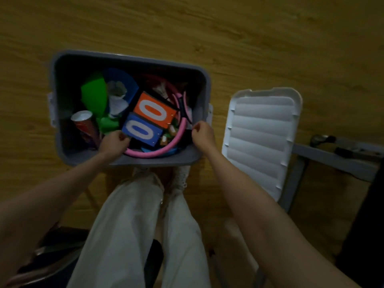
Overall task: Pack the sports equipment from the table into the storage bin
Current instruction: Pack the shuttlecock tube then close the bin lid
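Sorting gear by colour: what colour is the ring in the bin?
Pink; the ring shows best in the head view, inside the grey bin.

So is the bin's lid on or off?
Off. The white lid lies on the floor right of the open bin, whose contents show.

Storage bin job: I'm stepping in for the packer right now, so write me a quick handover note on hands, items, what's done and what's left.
Left hand: inside the storage bin at its near edge, fingers curled by the blue half of the scoreboard; grip unclear.
Right hand: at the bin's right rim, fingers curled; whether it holds anything is unclear.
In the bin: scoreboard on top, pink ring, green cone, shuttlecock, can.
White lid: off, on the floor to the right.
Left: settle the contents, fit the lid. The table is out of view.
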